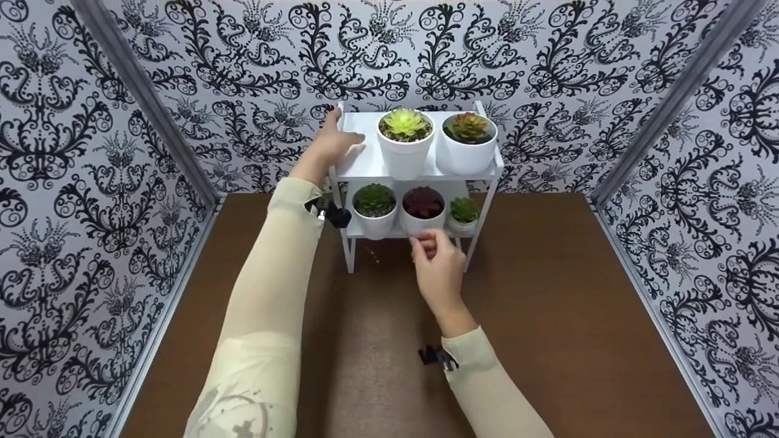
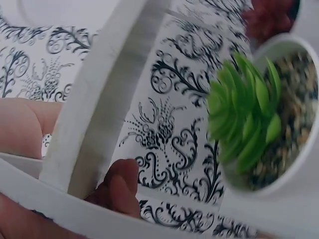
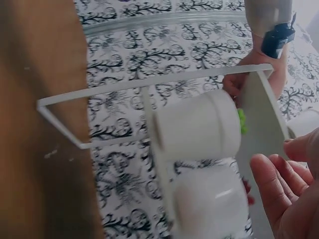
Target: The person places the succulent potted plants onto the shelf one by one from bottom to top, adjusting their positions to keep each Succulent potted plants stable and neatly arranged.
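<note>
My left hand (image 1: 328, 148) grips the left end of the white two-tier shelf's (image 1: 359, 166) upper board. In the left wrist view, its fingers (image 2: 123, 185) curl beneath the board. My right hand (image 1: 441, 267), fingers loosely bent and holding nothing, is in front of the lower tier, close to the white pot with a dark red succulent (image 1: 424, 202). The right wrist view shows its fingertips (image 3: 261, 167) apart from the pots. Left of the red one stands a potted green succulent (image 1: 375, 204); a smaller green succulent (image 1: 464, 210) sits to its right.
On the upper tier are a white pot with a yellow-green succulent (image 1: 405, 128) and another with an orange-brown succulent (image 1: 468, 129). The shelf stands on a brown table (image 1: 548, 292), against patterned walls (image 1: 243, 67) on three sides.
</note>
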Available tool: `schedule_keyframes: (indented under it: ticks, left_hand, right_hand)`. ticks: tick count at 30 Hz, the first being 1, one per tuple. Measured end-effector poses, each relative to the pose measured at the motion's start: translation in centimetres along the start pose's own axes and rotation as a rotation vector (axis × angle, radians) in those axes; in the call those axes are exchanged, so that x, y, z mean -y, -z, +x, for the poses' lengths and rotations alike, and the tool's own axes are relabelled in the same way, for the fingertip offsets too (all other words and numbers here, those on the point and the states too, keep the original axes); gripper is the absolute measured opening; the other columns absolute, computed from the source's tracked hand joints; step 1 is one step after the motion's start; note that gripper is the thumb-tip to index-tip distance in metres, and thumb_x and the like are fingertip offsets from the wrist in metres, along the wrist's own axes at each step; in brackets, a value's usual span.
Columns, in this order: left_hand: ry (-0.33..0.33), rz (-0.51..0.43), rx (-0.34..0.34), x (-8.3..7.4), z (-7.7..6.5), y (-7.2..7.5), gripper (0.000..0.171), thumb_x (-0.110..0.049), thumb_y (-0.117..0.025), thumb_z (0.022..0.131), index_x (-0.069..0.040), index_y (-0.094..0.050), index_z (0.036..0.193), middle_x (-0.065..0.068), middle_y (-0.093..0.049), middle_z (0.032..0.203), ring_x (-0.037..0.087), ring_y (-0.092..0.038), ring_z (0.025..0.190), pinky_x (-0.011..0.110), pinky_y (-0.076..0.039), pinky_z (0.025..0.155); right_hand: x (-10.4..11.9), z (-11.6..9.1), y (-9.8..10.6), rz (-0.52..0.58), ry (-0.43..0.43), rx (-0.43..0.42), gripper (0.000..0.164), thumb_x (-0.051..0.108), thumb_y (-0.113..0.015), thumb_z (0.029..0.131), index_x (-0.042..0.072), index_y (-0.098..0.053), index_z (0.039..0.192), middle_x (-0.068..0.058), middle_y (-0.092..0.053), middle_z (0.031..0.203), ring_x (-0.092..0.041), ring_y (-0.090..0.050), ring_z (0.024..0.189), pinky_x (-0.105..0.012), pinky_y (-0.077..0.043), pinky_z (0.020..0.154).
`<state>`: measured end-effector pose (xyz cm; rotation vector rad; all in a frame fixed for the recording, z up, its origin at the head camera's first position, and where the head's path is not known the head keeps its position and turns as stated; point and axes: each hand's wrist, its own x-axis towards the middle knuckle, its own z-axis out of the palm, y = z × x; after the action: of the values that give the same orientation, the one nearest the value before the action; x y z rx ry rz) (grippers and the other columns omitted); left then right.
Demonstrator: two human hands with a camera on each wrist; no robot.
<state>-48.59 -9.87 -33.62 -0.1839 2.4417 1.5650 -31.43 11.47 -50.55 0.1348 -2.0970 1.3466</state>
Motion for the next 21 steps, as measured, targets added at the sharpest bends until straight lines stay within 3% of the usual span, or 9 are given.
schedule_keyframes:
  ticks: [3,10,13,17,19,21]
  left_hand:
    - [-0.053,-0.073,0.005,0.9,0.7,0.5,0.092,-0.026,-0.062,0.104,-0.030,0.000,0.173,0.006,-0.006,0.182,0.025,-0.012,0.167,0.040,-0.014,0.137]
    - [-0.110,-0.328,-0.023,2.9,0.7,1.4,0.081,-0.027,-0.056,0.108,-0.028,-0.007,0.173,0.003,-0.009,0.182,0.023,-0.017,0.165,0.037,-0.026,0.134]
    - [-0.153,-0.502,-0.028,4.2,0.1,1.5,0.076,-0.032,-0.054,0.109,-0.028,-0.012,0.173,0.006,-0.018,0.179,0.027,-0.029,0.161,0.041,-0.035,0.129]
    - [-0.240,-0.729,0.017,7.1,-0.6,1.8,0.068,-0.033,-0.046,0.112,-0.028,-0.016,0.172,0.016,-0.025,0.174,0.034,-0.036,0.156,0.051,-0.040,0.126]
    - [-0.282,-0.756,0.026,8.9,-0.8,2.1,0.064,-0.034,-0.042,0.113,-0.027,-0.018,0.172,0.020,-0.028,0.173,0.038,-0.036,0.156,0.057,-0.038,0.127]
    - [-0.324,-0.720,0.014,10.7,-1.0,2.5,0.061,-0.035,-0.040,0.114,-0.023,-0.022,0.171,0.022,-0.031,0.172,0.040,-0.038,0.156,0.060,-0.037,0.126]
  right_hand:
    - [-1.5,-0.9,0.7,0.047,-0.047,0.020,0.009,0.008,-0.076,0.097,0.000,-0.073,0.101,-0.009,-0.076,0.076,-0.022,-0.075,0.061,-0.023,-0.061,0.055]
    - [-4.2,-1.2,3.5,0.078,-0.095,0.052,0.007,0.007,-0.074,0.099,0.001,-0.073,0.100,-0.010,-0.073,0.073,-0.023,-0.075,0.060,-0.021,-0.062,0.054]
    - [-5.7,-0.5,5.2,0.011,-0.087,0.054,0.007,0.009,-0.073,0.099,0.003,-0.075,0.100,-0.008,-0.075,0.075,-0.015,-0.072,0.061,-0.017,-0.058,0.056]
    - [-8.3,0.8,7.8,-0.141,-0.057,0.037,0.009,0.014,-0.073,0.099,0.007,-0.077,0.098,-0.005,-0.077,0.078,-0.010,-0.064,0.063,-0.014,-0.047,0.058]
    - [-9.8,1.7,9.1,-0.202,-0.037,0.032,0.011,0.016,-0.072,0.100,0.007,-0.078,0.098,-0.005,-0.077,0.080,-0.013,-0.064,0.065,-0.017,-0.046,0.060]
    - [-11.4,2.8,10.2,-0.246,-0.013,0.037,0.014,0.018,-0.070,0.101,0.006,-0.078,0.101,-0.008,-0.078,0.084,-0.020,-0.066,0.070,-0.024,-0.049,0.064]
